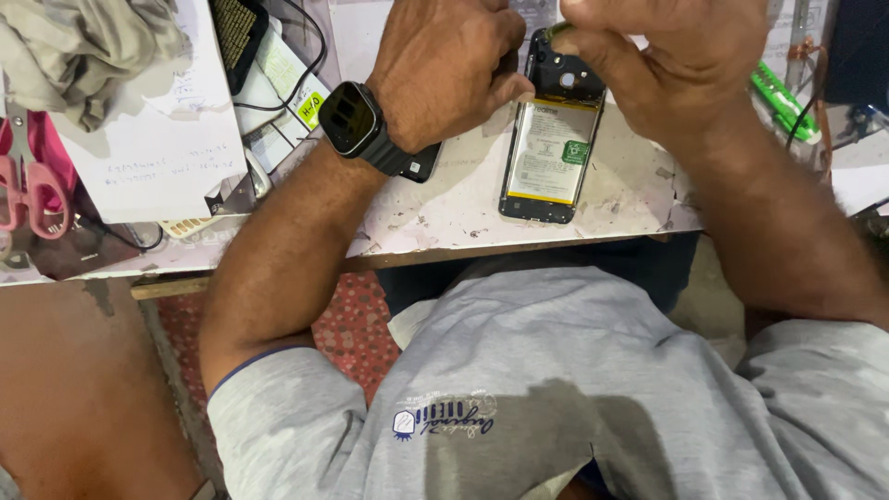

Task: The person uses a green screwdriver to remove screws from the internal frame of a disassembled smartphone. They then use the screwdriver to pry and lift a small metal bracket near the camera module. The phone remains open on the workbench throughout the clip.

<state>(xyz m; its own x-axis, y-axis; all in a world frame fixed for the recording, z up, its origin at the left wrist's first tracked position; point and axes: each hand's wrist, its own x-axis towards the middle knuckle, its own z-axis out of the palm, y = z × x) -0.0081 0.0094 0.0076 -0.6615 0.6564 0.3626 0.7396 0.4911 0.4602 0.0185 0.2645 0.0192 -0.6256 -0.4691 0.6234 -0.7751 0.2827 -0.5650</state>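
Opened phone (552, 148), back off, battery exposed, on bench (444, 218), left hand (444, 69) fingers curled against its edge, right hand (671, 60) apparently pinching its top corner.

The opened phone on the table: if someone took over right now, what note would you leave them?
Left hand: fingers on the top left edge of the opened phone, smartwatch on that wrist.
Right hand: pinching at the phone's top end.
Phone: flat on the white table, back cover off, battery in place.
Nearby: pink scissors, papers, green tool.
Done: back removed. Left: cannot tell.
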